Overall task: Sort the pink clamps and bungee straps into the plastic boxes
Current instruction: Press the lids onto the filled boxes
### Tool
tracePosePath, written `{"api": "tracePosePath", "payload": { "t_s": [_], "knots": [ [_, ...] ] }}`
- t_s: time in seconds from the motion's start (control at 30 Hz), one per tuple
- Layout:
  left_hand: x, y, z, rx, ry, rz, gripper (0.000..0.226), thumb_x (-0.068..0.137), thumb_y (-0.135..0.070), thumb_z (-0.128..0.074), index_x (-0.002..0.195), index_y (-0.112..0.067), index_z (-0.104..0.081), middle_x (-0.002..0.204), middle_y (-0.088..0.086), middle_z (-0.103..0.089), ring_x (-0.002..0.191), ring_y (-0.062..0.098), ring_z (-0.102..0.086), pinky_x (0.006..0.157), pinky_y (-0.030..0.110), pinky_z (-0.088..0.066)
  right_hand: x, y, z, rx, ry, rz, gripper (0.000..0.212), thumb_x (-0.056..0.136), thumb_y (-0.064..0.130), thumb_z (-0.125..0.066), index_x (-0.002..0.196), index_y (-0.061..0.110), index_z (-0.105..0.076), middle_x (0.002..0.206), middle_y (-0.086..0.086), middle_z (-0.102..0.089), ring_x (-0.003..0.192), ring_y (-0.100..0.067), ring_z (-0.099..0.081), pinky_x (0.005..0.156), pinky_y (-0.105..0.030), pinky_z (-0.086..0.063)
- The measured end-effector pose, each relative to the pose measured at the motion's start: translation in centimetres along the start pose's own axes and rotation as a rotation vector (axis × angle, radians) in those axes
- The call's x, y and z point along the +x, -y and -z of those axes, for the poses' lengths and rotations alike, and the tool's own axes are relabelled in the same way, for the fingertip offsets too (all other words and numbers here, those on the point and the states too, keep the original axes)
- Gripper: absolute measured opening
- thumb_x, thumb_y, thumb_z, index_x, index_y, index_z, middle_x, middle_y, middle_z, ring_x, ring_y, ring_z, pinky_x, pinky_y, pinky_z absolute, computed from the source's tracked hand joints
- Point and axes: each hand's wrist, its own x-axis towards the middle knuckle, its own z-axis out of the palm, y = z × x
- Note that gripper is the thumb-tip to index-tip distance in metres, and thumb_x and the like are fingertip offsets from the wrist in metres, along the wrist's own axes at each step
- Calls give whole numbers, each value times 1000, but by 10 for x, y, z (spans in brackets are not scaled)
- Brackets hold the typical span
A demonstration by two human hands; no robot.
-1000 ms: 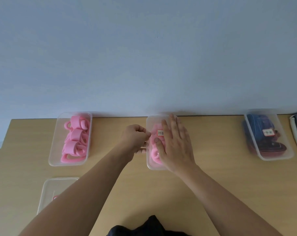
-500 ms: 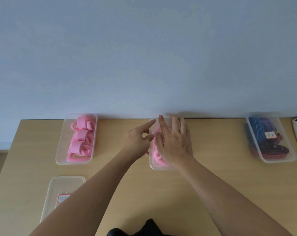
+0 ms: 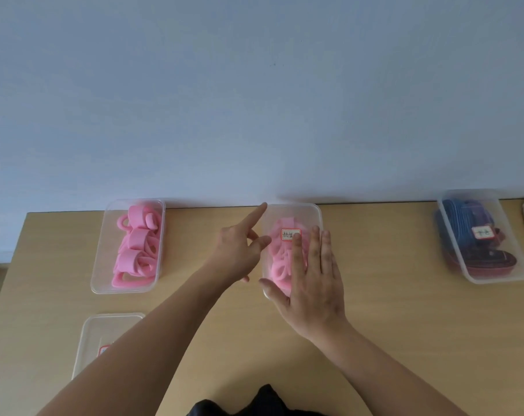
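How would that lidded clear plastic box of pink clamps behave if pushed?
The lidded clear plastic box would probably slide rather than tip: it sits low and flat on the wooden table. Its pink clamps look thin, so it is likely light.

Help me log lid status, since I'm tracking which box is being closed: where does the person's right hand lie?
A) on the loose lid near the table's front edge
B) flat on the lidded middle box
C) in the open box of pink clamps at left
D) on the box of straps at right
B: the right hand lies with straight fingers flat on the labelled lid of the middle box, with pink clamps showing through it.
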Motion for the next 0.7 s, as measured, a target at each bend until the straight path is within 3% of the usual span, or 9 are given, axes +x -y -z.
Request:
{"api": "tracePosePath", "payload": {
  "t_s": [0.13,0.17,0.27,0.33,0.43,0.5,0.57,0.63,0.7],
  "knots": [
    [1,1,-1,88,-31,-19,64,101,-33,-63,149,-63,-33,101,-8,-66,39,21,-58,46,33,-57,0,1,4,-20,39,4,123,75,95,-26,157,3,-15,163,-26,-6,153,-39,3,120,-51,-21],
    [2,0,-1,122,-40,-26,63,101,-37,-62,150,-63,-31,102,-7,-67,45,18,-60,53,34,-59,1,2,4,-18,38,4,123,75,94,-28,157,3,-15,163,-26,-7,153,-39,3,120,-51,-22],
    [8,-2,3,345,-84,-42,63,101,-53,-54,152,-65,-20,102,-7,-71,87,22,-67,81,41,-58,13,1,8,-21,40,9,121,74,91,-35,157,5,-15,163,-25,-7,153,-38,6,122,-52,-18],
    [12,-5,6,494,-97,-49,62,100,-60,-47,152,-66,-13,107,-6,-71,102,27,-65,82,40,-53,19,0,11,-35,62,15,120,74,90,-32,158,6,-12,164,-24,-2,152,-36,12,123,-51,-12],
    [8,-6,8,591,-76,-74,62,102,-64,-39,155,-62,-7,112,-3,-69,104,30,-64,82,41,-51,20,1,14,-53,97,5,118,75,92,-24,159,10,-4,164,-22,6,151,-34,20,124,-50,-3],
    [-2,-2,8,583,-92,-93,62,103,-62,-39,159,-53,-14,117,-1,-67,106,30,-65,86,43,-53,19,2,16,-61,112,-10,118,74,92,-21,159,12,-1,164,-20,10,150,-34,23,123,-51,1],
    [-18,4,10,516,-148,-119,58,104,-56,-45,158,-41,-32,123,0,-67,109,28,-65,89,42,-52,20,4,20,-60,127,-34,117,74,91,-22,159,12,-2,165,-20,8,150,-35,21,123,-53,2],
    [-37,14,13,421,-203,-168,50,103,-49,-54,150,-32,-51,125,0,-68,113,26,-63,91,39,-51,18,9,26,-48,98,-39,112,77,86,-34,158,11,-15,165,-21,-4,152,-39,9,122,-55,-3],
    [-59,25,22,396,-275,-239,39,100,-38,-64,137,-24,-65,124,3,-70,119,27,-61,92,39,-50,10,21,30,-16,-16,18,93,83,72,-53,149,9,-39,160,-23,-22,151,-43,-8,120,-57,-16]
  ]
}}
